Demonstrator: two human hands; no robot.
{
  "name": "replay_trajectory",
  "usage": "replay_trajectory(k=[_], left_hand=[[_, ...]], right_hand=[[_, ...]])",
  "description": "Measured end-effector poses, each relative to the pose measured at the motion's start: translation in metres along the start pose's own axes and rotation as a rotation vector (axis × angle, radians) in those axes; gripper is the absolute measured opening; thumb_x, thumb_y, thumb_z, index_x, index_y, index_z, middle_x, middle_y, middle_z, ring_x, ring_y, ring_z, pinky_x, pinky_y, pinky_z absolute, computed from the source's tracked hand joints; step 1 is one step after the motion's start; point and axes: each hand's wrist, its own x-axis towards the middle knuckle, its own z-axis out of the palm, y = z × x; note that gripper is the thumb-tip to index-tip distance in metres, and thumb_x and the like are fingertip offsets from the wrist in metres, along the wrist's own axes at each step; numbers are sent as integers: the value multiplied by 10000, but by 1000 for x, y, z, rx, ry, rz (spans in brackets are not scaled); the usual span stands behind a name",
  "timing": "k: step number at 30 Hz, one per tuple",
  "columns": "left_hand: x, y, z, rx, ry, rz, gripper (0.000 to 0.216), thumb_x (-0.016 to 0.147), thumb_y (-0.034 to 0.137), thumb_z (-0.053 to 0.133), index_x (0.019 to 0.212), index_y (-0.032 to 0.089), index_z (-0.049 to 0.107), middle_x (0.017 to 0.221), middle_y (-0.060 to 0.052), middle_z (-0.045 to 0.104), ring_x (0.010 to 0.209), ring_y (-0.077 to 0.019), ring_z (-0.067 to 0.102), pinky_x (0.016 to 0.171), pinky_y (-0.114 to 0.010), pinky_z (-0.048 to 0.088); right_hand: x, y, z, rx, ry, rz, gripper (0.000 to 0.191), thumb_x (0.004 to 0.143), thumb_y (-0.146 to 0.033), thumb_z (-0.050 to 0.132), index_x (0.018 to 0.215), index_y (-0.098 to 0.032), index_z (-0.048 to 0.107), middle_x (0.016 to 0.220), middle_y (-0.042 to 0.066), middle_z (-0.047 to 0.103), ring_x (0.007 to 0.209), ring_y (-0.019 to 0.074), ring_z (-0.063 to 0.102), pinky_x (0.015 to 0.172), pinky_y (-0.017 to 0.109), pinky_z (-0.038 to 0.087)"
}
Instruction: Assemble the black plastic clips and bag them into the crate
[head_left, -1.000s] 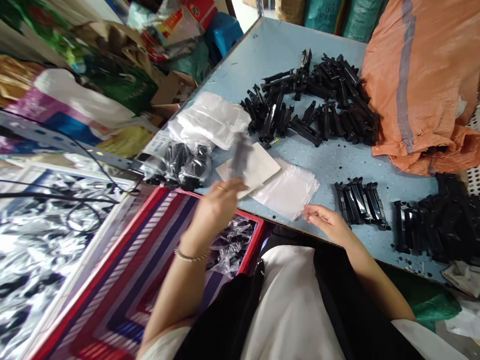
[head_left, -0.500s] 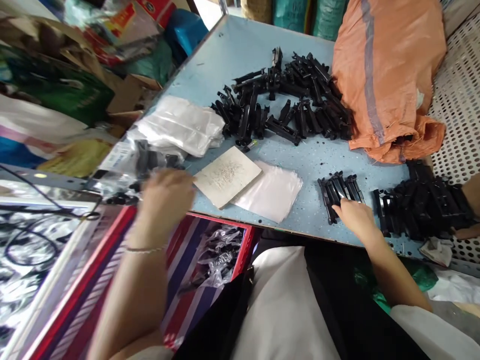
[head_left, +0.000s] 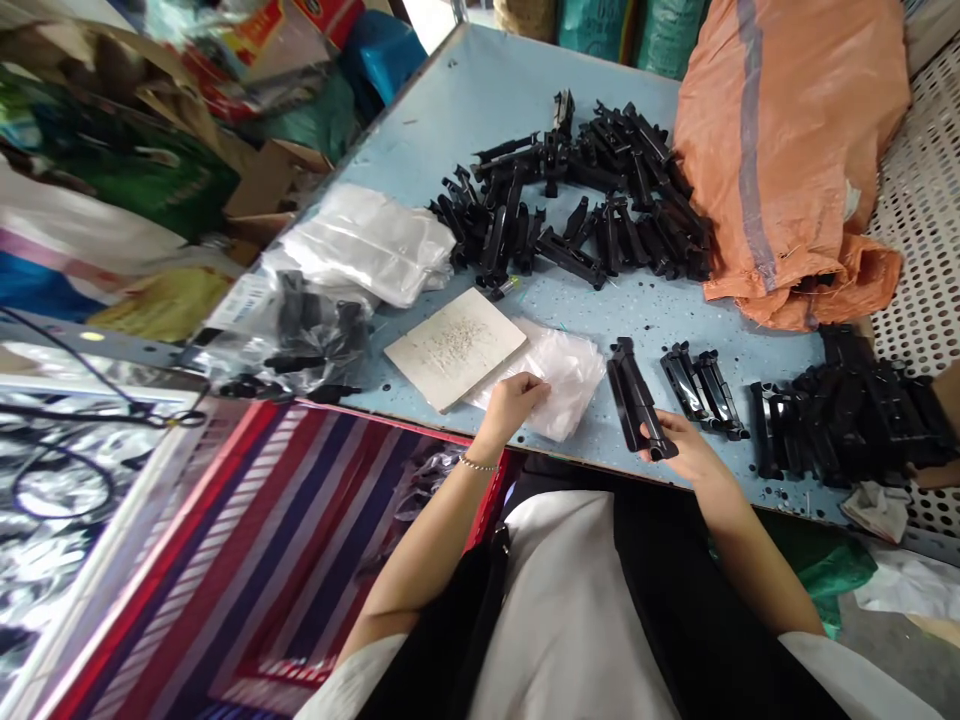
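Observation:
My left hand [head_left: 517, 402] is at the near-left part of a stack of thin clear plastic bags [head_left: 576, 385], its fingers pinched together on the top bag, which looks rumpled. A pale, speckled flat board [head_left: 455, 350] overlaps the stack's left side. My right hand [head_left: 681, 447] grips the near end of a pair of long black plastic parts [head_left: 637, 400], held tilted just above the table. Beside that hand, a small row of similar black parts [head_left: 701, 388] lies on the blue table [head_left: 495, 85].
A large heap of black parts [head_left: 577, 190] spreads across the table's middle, beside an orange woven sack [head_left: 795, 150]. More black parts [head_left: 847, 415] are piled at right, near another person's hand [head_left: 937, 470]. Folded plastic bags [head_left: 367, 240] and bagged parts [head_left: 300, 335] lie left, above a red crate [head_left: 300, 540].
My left hand has moved right, from beside the bagged parts to the clear bags. My right hand has lifted a pair of black parts from the small row and shifted left.

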Motion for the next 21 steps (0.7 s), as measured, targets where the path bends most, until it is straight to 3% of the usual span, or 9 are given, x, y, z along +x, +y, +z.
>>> replay_trajectory(k=[2,4,7,9,12,16,19,21], left_hand=[[0,-3,0,-15,34,26,75,778,230,679,787,177,629,636,14,644,562,-130,575,536,-232,439],[-1,-8,1,102,68,148,56,798,150,609,818,178,653,761,-28,715,708,-167,673,674,-275,549],[-5,-15,-3,362,118,358,250,864,97,508,968,173,722,1083,-102,749,1040,-227,716,955,-379,584],[-12,-15,-6,477,157,450,344,898,96,494,1159,166,708,1278,-136,692,1173,-246,687,1036,-406,572],[-32,-6,-3,536,129,660,490,944,60,426,1396,154,588,1434,-163,595,1311,-243,623,1113,-397,544],[-69,16,12,450,-96,972,655,974,21,342,1597,223,346,1490,-157,538,1403,-225,548,1149,-390,527],[-87,25,22,411,-201,965,727,973,65,406,1649,228,194,1518,-192,485,1426,-266,519,1118,-423,556],[-93,27,23,435,-177,968,697,973,98,468,1626,205,249,1451,-199,537,1364,-283,571,1064,-443,590]], right_hand=[[11,14,21,258,-155,112,312,737,-435,820,816,-181,658,810,52,691,588,122,546,467,227,389],[23,28,38,424,-267,253,254,775,-375,795,865,-169,677,890,85,724,610,112,540,426,191,348],[37,43,52,559,-303,370,175,827,-286,752,910,-149,682,846,74,720,557,74,477,393,144,324],[43,47,55,593,-308,364,194,855,-297,731,961,-140,686,813,55,707,494,50,394,376,135,321],[49,44,59,480,-331,313,268,869,-383,714,966,-134,683,782,39,681,449,39,304,353,150,300],[55,33,71,188,-85,82,315,860,-467,698,752,-193,587,595,-36,527,458,66,346,407,183,352],[46,22,79,31,52,-39,232,835,-403,744,788,-211,621,642,-27,565,583,122,524,525,220,454],[32,12,83,-195,95,-146,168,845,-350,738,948,-225,693,828,14,684,786,181,644,695,275,538]])
